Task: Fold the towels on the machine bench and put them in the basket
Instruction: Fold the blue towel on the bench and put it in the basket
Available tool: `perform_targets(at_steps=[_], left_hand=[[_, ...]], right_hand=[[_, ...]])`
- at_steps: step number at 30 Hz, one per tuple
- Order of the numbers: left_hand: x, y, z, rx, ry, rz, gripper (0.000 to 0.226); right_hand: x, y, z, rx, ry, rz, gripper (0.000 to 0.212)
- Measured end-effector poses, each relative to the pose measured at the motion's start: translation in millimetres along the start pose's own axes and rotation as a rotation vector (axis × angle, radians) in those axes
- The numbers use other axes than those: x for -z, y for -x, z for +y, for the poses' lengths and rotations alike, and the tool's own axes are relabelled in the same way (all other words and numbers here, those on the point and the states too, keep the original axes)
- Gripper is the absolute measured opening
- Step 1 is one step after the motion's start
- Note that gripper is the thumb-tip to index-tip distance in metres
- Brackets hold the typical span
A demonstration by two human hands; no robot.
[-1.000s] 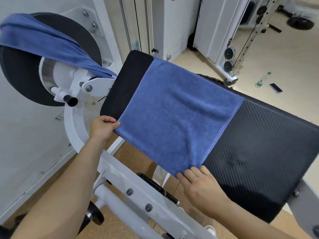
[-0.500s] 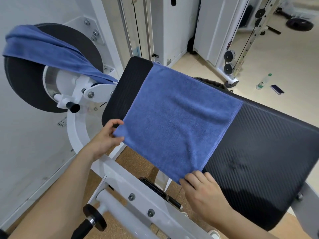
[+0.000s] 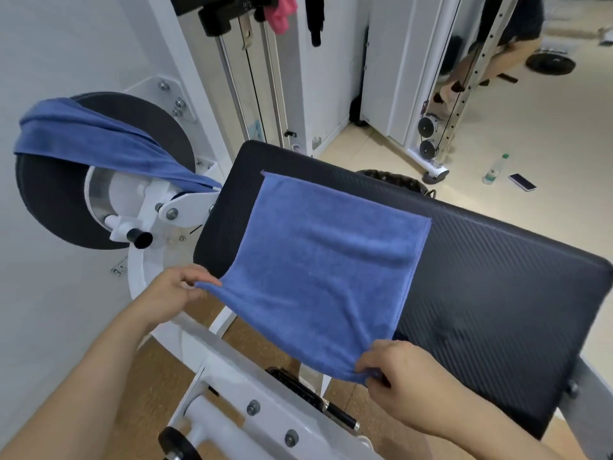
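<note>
Flat across the left half of the tabletop point(image 3: 497, 293) lies a blue towel point(image 3: 325, 270). Its far edge lies just short of the tabletop's far edge, and its near part reaches out past the near edge. The left hand point(image 3: 172, 293) pinches the towel's near left corner between thumb and fingers, just off the tabletop's near left corner. The right hand point(image 3: 401, 376) pinches the near right corner at the near edge, fingers curled round the cloth. Between the two hands the towel's near edge sags a little.

The tabletop is a black padded slab with a ribbed weave, tilted in the frame, and its right half is bare. It sits on a white frame point(image 3: 238, 370) with bolts, over a brown floor strip.

Left of the tabletop, a second towel point(image 3: 93, 141), bunched, hangs over a black disc point(image 3: 49, 207) on the machine, against a pale wall point(image 3: 49, 44).

Behind the far edge shows the dark rim of a basket point(image 3: 394, 180), mostly hidden. Beyond it the beige floor point(image 3: 547, 144) carries a bottle point(image 3: 495, 169) with a phone point(image 3: 522, 182) just beside it. Cable pulleys point(image 3: 428, 137) stand by a white upright. A pink cloth point(image 3: 280, 11) hangs at the top, and a person's legs point(image 3: 497, 61) show in the far right corner near a weight plate point(image 3: 550, 63).
</note>
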State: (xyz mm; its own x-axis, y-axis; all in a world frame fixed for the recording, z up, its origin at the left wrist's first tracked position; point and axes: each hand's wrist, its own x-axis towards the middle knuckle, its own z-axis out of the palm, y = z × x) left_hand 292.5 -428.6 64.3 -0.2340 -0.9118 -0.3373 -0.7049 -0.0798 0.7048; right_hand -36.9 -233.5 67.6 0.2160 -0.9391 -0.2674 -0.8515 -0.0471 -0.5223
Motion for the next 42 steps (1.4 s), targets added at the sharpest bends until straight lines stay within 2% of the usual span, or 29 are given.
perform_targets(at_steps=[3,6,9,13,17,22,28,33,34,36,38,40,42], left_hand=[[13.4,-9.3,26.0,-0.056,0.233,0.075,0.024],[12.5,-31.7,63.4,-0.112,0.387,0.129,0.021],[0.5,-63.1,101.2,-0.115,0.564,0.183,0.015],[-19.5,-102.7,129.0,-0.126,0.523,0.302,0.007],[-35.2,-124.7,135.1,-0.119,0.364,0.395,0.015],[-47.4,-131.5,132.8,-0.111,0.227,0.493,0.015],[-55.5,-136.2,129.1,-0.109,0.176,0.567,0.020],[-63.2,-134.5,132.4,-0.185,0.085,0.602,0.009],[-63.9,-136.0,131.5,-0.200,0.038,0.633,0.016],[-62.2,-134.7,130.9,-0.227,-0.112,0.734,0.034],[-64.3,-122.5,134.1,-0.353,-0.176,0.809,0.035],[-79.0,-101.5,136.1,-0.561,-0.205,0.763,0.027],[-110.5,-75.9,130.5,-0.712,-0.282,0.571,0.037]], right_hand=[[40.7,-7.7,-3.6,-0.137,-0.366,0.091,0.017],[82.7,-21.3,-0.1,-0.290,-0.908,0.178,0.021],[110.8,-39.9,10.9,-0.356,-1.000,0.394,0.023],[119.4,-60.7,23.7,-0.445,-0.853,0.611,0.017],[113.5,-75.0,33.1,-0.503,-0.480,0.725,0.015],[106.9,-85.9,39.5,-0.513,-0.197,0.777,0.011],[104.3,-90.3,46.0,-0.474,-0.094,0.797,0.012],[98.0,-92.1,48.2,-0.466,0.089,0.814,0.012],[97.3,-91.4,47.7,-0.439,0.097,0.847,0.010],[98.1,-90.2,49.2,-0.356,0.150,0.914,0.018],[99.8,-90.1,51.8,-0.217,0.249,0.961,0.031],[97.9,-91.3,49.1,-0.047,0.310,0.912,0.034],[88.3,-91.9,46.1,0.162,0.427,0.782,0.040]])
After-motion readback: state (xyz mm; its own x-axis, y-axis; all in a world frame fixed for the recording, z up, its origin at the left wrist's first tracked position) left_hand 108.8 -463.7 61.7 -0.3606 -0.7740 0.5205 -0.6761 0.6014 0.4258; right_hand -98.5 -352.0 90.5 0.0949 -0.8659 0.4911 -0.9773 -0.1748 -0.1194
